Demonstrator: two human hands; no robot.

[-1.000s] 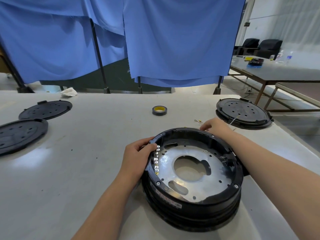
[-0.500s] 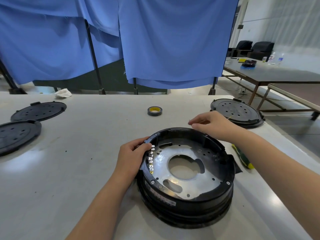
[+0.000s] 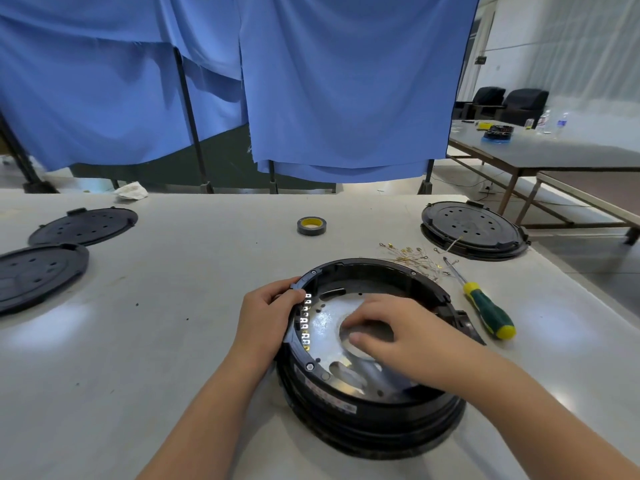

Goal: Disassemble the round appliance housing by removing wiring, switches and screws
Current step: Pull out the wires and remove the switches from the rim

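Note:
A round black appliance housing (image 3: 349, 407) with a shiny metal plate (image 3: 363, 375) inside lies on the white table in front of me. My left hand (image 3: 268, 310) grips the housing's left rim beside a row of metal terminals (image 3: 305, 320). My right hand (image 3: 391, 327) reaches into the housing over the plate's centre hole, fingers loosely curled and pointing left; what the fingertips touch is hidden. A bundle of thin removed wires (image 3: 412, 256) lies just behind the housing. A green and yellow screwdriver (image 3: 485, 306) lies to the right of it.
A roll of black tape (image 3: 311, 225) sits further back. Two black round covers (image 3: 83, 226) (image 3: 34, 271) lie at the left, and another black housing (image 3: 472, 228) at the back right. Blue curtains hang behind the table; the table edge (image 3: 571, 271) runs diagonally at right.
My right hand came from behind the far rim, where the wires now lie, down into the housing over the metal plate. My left hand has stayed on the left rim.

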